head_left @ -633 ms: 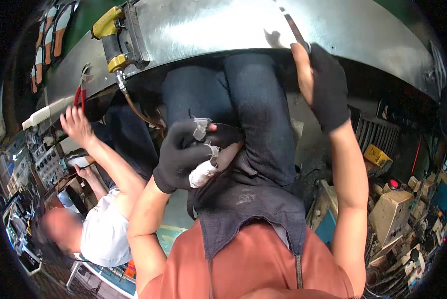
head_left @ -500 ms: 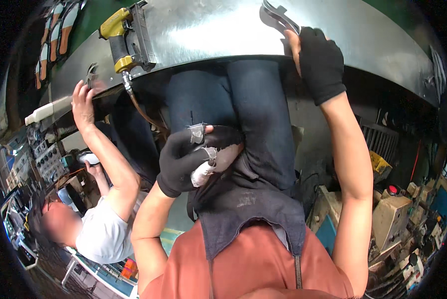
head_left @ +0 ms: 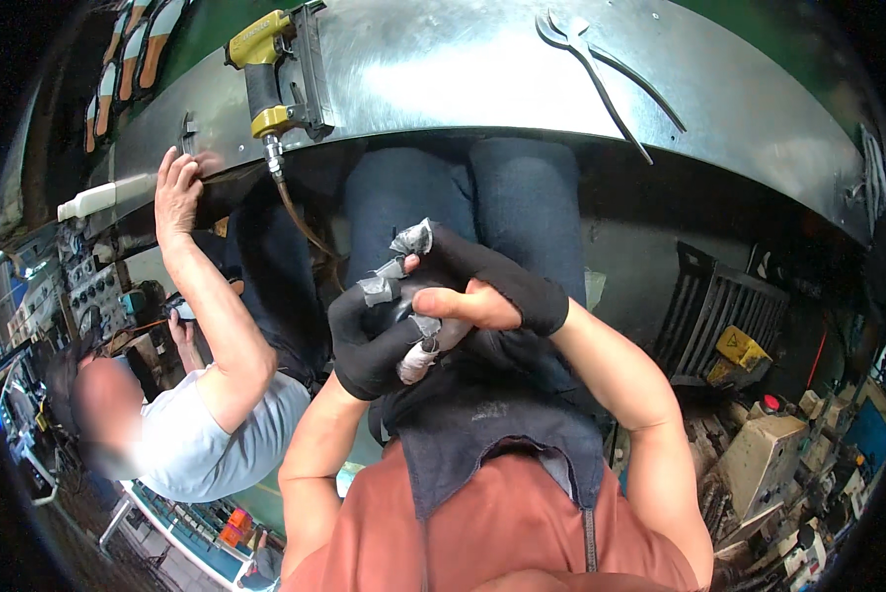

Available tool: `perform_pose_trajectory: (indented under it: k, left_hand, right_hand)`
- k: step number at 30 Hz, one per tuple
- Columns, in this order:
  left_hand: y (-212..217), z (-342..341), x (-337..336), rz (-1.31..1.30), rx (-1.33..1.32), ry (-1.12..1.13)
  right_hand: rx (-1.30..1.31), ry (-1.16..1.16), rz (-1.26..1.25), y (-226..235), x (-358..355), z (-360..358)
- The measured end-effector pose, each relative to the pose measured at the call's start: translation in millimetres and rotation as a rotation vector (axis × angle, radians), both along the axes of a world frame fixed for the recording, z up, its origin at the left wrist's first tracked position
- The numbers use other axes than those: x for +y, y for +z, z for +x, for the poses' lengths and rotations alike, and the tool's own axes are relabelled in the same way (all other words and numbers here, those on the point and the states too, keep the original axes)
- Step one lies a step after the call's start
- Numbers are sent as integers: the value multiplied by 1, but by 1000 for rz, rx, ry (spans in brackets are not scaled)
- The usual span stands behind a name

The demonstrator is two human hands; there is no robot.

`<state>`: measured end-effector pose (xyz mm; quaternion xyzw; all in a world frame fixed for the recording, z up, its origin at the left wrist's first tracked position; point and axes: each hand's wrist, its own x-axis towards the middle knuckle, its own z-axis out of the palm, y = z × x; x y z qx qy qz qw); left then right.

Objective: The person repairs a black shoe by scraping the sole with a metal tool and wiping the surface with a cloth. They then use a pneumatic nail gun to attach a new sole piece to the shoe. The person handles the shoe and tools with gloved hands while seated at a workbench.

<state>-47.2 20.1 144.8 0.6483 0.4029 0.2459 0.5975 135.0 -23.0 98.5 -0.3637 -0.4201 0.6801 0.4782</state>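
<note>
In front of my thighs, both hands hold a dark, rounded piece with a pale brownish face (head_left: 454,334); most of it is hidden by my fingers, and its kind cannot be made out. My left hand (head_left: 364,331), in a black glove with taped fingertips, is closed round its left side. Closed over it from the right is my right hand (head_left: 492,286), its bare thumb pressed on the piece. A pair of metal pincers (head_left: 586,51) lies on the metal bench (head_left: 443,89), handles spread toward me and one reaching past the edge.
A yellow-and-black air stapler (head_left: 265,84) lies on the bench at left, its hose hanging off the front edge. Beside me at left, a co-worker's hand (head_left: 177,192) rests near the bench edge by a white bottle (head_left: 89,202). Cluttered machinery (head_left: 769,444) stands at right.
My right hand has let go of the pincers on the bench and come down to the piece in my left hand. The view has shifted slightly.
</note>
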Motion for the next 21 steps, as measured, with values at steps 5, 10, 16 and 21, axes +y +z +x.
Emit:
perform_pose_trajectory:
  k: [5,10,16,21]
  left_hand:
    - [-7,-9,-9,197,34,-134]
    - [-11,-6,-27,211,107,181]
    - [-12,-11,-26,601,126,71]
    - [-32,-4,-55,497,-14,376]
  right_hand:
    - [-18,94,80,5,1,7]
    - [-17,81,213,7,1,4]
    - [-197,-52,435,0,-2,-8]
    - [-234,-58,450,-3,-8,-16]
